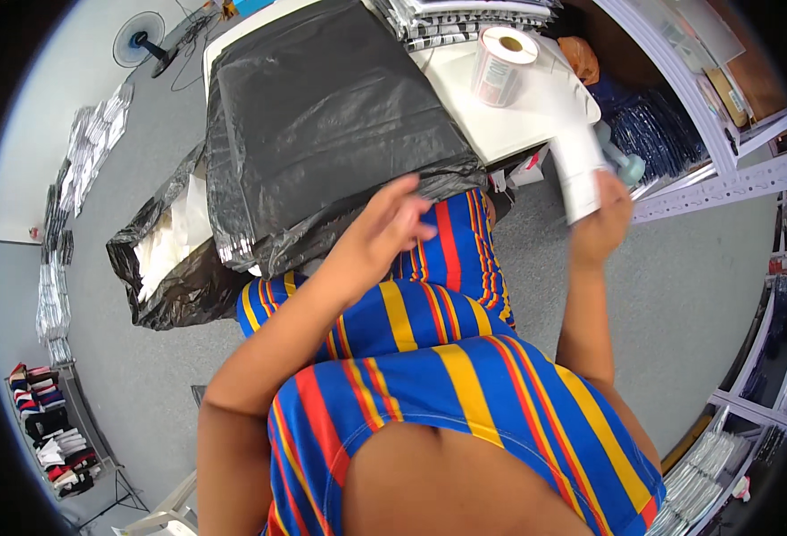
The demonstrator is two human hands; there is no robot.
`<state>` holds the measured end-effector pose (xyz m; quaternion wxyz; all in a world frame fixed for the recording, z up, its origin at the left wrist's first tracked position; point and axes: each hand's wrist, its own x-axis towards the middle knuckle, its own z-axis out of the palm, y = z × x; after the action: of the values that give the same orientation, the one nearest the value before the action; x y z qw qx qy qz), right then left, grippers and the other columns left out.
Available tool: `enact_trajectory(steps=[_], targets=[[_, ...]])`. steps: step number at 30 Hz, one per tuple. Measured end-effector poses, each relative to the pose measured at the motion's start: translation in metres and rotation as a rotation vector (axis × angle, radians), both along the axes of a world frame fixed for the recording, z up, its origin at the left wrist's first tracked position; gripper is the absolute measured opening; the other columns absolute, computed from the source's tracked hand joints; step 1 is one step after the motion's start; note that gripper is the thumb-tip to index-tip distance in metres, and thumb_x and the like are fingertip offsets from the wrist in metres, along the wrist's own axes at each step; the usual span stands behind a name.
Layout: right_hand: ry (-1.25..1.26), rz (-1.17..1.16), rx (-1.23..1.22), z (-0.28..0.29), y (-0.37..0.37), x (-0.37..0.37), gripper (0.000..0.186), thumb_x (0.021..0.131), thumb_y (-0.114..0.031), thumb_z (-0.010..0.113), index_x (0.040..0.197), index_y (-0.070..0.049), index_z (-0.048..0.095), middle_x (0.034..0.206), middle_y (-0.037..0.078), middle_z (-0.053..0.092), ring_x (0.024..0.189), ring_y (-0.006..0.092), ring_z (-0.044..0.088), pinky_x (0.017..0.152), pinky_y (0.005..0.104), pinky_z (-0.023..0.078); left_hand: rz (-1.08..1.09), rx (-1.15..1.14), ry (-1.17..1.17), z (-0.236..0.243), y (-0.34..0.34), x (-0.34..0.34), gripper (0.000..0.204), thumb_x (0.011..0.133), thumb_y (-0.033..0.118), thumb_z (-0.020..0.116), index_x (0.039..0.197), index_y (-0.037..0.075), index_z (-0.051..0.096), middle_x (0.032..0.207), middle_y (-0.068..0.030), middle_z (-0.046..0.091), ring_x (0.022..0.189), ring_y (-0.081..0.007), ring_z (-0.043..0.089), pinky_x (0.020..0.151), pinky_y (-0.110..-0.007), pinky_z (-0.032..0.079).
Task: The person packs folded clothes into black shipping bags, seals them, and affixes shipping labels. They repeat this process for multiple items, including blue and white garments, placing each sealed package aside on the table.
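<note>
My right hand (609, 210) grips a white paper strip (576, 174), blurred toward its far end, at the right of the white table (451, 67). A roll of printed labels (502, 71) stands on that table just beyond the strip. My left hand (393, 228) is open, fingers loosely bent and apart, over the near edge of a large flat pile of black plastic bags (331, 107) in front of me.
A black bag of white material (170, 246) rests left of the table. Stacked packages (456, 18) lie at the back. A white metal shelf frame (719, 179) stands at the right, a fan (139, 40) at the back left, and a clothes rack (49, 420) farther left.
</note>
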<state>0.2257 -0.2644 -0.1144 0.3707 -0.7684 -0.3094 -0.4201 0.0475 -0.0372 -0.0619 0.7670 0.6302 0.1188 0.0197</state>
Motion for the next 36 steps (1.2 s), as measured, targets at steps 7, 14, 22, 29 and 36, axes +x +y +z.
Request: enact_trajectory(steps=[7,14,22,29,36], targets=[[0.136,0.639,-0.431,0.023,0.056,-0.078,0.037,0.061,-0.025,0.065,0.096,-0.014,0.061,0.098,0.007,0.050,0.093,0.0243,0.046,0.081,0.0370,0.036,0.400,0.252,-0.098,0.013,0.002,0.028,0.022,0.084,0.017,0.049,0.099,0.000,0.048,0.087,-0.0082,0.055,0.081,-0.0145,0.052,0.070,-0.027,0.042],[0.289,0.762,-0.282,0.092,0.112,-0.089,0.033,0.063,-0.024,0.067,0.090,-0.007,0.058,0.086,0.007,0.053,0.082,0.0254,0.050,0.073,0.0350,0.039,0.246,1.082,-0.286,0.045,0.031,-0.025,0.017,0.074,0.018,0.061,0.071,0.003,0.055,0.066,-0.0079,0.051,0.062,-0.0200,0.050,0.057,-0.029,0.039],[0.540,0.855,-0.539,0.101,0.136,-0.123,0.015,0.068,-0.020,0.063,0.070,-0.006,0.058,0.068,0.008,0.054,0.061,0.0234,0.053,0.053,0.0312,0.041,0.183,1.378,-0.059,0.058,0.052,-0.082,0.050,0.059,0.040,0.067,0.052,0.000,0.038,0.051,-0.0121,0.038,0.047,-0.0300,0.039,0.045,-0.035,0.033],[0.858,0.528,-0.534,0.134,0.115,-0.080,0.012,0.075,-0.018,0.057,0.071,-0.007,0.061,0.062,0.003,0.055,0.053,0.0087,0.049,0.051,0.0253,0.039,0.328,1.095,0.339,0.056,0.095,-0.147,0.045,0.063,0.041,0.065,0.055,0.000,0.048,0.050,-0.0095,0.045,0.043,-0.0187,0.041,0.044,-0.030,0.037],[1.198,0.512,0.112,0.084,0.094,-0.016,0.013,0.080,-0.012,0.050,0.081,-0.002,0.058,0.071,0.001,0.055,0.060,0.0053,0.048,0.052,0.0204,0.039,-0.016,0.735,0.729,-0.028,0.096,-0.220,0.040,0.067,0.029,0.069,0.092,0.001,0.057,0.075,-0.0114,0.059,0.077,-0.0194,0.058,0.069,-0.031,0.046]])
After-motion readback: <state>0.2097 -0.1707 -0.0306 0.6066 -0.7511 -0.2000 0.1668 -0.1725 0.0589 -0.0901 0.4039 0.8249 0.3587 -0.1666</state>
